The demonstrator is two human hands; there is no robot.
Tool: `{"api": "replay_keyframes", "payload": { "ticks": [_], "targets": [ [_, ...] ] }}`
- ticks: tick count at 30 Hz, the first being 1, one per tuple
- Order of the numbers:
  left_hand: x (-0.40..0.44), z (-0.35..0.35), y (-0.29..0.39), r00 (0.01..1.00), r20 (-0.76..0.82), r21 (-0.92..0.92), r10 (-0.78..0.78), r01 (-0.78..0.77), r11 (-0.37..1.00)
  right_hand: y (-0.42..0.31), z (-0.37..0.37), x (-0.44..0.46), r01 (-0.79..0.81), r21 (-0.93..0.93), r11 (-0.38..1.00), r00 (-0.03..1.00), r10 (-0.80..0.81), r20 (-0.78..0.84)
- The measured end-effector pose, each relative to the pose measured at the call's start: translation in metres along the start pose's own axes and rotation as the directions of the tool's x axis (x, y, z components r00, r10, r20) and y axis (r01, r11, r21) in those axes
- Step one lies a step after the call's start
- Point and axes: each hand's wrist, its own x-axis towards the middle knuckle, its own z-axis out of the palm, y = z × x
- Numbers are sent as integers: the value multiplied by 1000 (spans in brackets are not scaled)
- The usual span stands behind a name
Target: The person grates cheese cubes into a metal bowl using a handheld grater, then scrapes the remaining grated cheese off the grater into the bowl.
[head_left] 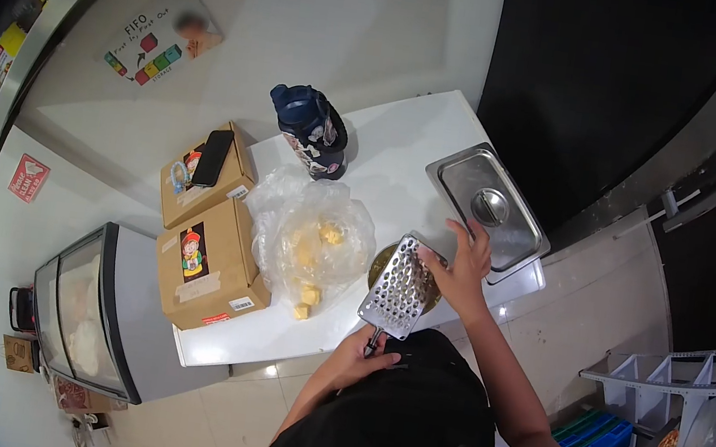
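Note:
My left hand (355, 360) is closed round the dark handle of a flat metal grater (403, 295) with large holes. The grater lies slantwise over a round bowl (381, 263), hiding most of it and its contents. My right hand (465, 272) is at the grater's far right edge, fingers apart, one fingertip touching or just above the metal. I see nothing held in it. To the left, a clear plastic bag (351, 205) holds pale yellow chunks that look like cheese. Some yellow chunks (309, 295) lie at the bag's near edge.
A metal lid (515, 235) with a round recessed handle lies at the table's right. Two cardboard boxes (229, 274) stand on the left, a phone (213, 158) on the farther one. A dark blue bottle (308, 122) stands at the back. A glass-topped freezer (94, 306) is further left.

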Motion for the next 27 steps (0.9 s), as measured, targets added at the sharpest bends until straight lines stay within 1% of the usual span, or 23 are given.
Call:
{"api": "replay_keyframes", "payload": {
  "ticks": [2,3,8,13,17,22,27],
  "targets": [
    [0,0,-1,1000,-5,9,-11,11,1000,-4,-6,-6,154,-52,987,988,-154,2],
    [1,1,0,1000,-6,8,-8,8,1000,-7,-7,-5,156,-53,986,988,-156,2],
    [-2,3,7,1000,8,-4,-9,9,1000,-29,0,5,100,-8,995,995,-100,12],
    [-3,4,7,1000,-8,-25,-5,5,1000,-30,3,12,49,-64,997,997,-46,58],
    [-3,1,1,999,-15,-25,42,-42,999,-23,-3,11,-9,-7,1000,993,10,116],
    [-4,2,7,999,-1,-37,38,-38,999,-11,-5,12,-19,86,996,990,6,144],
    [-4,5,5,999,6,-44,49,-49,998,0,-7,19,-53,67,996,988,43,151]
  ]
}}
